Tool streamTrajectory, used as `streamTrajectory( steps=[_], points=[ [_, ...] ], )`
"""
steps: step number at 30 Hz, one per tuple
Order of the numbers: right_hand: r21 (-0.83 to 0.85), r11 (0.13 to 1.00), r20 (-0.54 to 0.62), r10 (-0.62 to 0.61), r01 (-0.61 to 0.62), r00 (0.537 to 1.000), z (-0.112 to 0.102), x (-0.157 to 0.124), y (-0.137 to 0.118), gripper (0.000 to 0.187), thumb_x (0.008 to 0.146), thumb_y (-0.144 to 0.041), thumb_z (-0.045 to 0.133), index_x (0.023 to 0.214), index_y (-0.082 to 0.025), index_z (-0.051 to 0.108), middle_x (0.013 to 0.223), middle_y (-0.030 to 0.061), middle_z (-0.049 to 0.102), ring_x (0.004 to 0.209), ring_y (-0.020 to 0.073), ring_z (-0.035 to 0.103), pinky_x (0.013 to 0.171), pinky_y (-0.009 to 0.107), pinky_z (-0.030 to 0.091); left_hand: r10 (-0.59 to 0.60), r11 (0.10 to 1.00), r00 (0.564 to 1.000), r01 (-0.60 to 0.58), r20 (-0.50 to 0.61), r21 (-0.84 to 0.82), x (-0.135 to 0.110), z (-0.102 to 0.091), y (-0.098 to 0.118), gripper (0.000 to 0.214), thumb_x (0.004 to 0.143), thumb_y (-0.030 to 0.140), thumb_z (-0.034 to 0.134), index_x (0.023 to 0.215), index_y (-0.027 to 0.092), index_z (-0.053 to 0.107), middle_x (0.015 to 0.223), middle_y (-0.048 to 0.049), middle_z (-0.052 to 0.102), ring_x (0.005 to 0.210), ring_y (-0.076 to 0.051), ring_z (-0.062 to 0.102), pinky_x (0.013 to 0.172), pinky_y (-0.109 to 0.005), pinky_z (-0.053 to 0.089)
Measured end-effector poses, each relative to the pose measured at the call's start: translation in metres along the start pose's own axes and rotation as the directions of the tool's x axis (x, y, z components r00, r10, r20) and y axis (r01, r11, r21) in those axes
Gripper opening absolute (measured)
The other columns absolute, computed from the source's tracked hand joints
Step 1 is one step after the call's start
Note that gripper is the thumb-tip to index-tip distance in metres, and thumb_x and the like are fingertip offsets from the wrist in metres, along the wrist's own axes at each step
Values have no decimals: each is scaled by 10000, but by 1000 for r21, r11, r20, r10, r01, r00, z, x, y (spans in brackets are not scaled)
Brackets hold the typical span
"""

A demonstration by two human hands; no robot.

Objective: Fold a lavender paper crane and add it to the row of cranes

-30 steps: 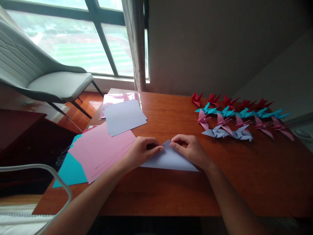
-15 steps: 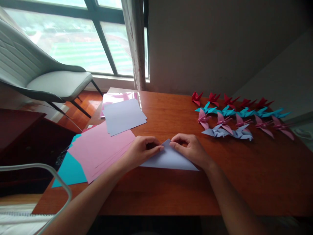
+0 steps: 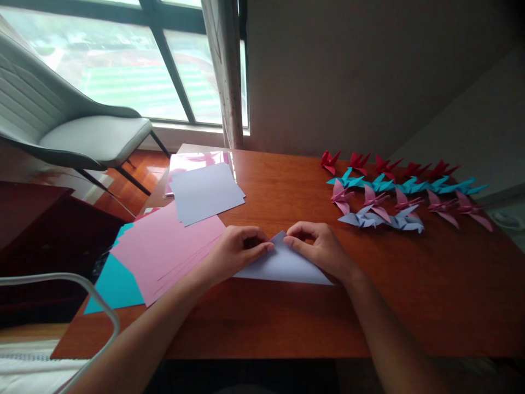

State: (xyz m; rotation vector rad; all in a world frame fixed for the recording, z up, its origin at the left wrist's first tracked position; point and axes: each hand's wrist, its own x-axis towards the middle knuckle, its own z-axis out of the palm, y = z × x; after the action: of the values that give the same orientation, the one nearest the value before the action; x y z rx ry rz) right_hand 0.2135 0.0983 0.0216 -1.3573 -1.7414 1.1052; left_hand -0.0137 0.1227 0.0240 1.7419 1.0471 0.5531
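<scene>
A pale lavender sheet of origami paper (image 3: 283, 267), folded into a triangle, lies on the wooden table (image 3: 266, 323) with its point facing away from me. My left hand (image 3: 246, 249) pinches its left slope close to the point, thumb and fingers together. On the opposite slope, my right hand (image 3: 314, 246) grips the paper the same way. The palms hide parts of both sloping edges. The long folded edge faces me and rests on the tabletop.
Pink sheets (image 3: 168, 251), turquoise sheets (image 3: 117, 287) and lavender sheets (image 3: 209, 191) lie at left, beside a shiny plastic packet (image 3: 197, 158). Rows of folded cranes stand at right: red (image 3: 359, 161), turquoise (image 3: 379, 183), pink (image 3: 375, 201), lavender (image 3: 365, 218). A chair (image 3: 98, 137) stands beyond the table's left edge.
Both hands keep their hold near the paper's point, with hardly any movement. The whole view has shifted very slightly.
</scene>
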Motion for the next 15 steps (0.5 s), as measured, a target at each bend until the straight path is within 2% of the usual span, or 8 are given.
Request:
streamTrajectory(
  steps=[15],
  points=[
    [11, 1000, 2, 14, -14, 1000, -1, 0, 0, 194, 902, -366, 649, 835, -199, 722, 811, 24, 728, 721, 162, 625, 619, 262, 447, 4, 1000, 1000, -4, -6, -4, 1, 1, -1, 306, 873, 419, 660, 767, 140, 729, 619, 21, 558, 578, -97, 429, 500, -193, 320]
  ],
)
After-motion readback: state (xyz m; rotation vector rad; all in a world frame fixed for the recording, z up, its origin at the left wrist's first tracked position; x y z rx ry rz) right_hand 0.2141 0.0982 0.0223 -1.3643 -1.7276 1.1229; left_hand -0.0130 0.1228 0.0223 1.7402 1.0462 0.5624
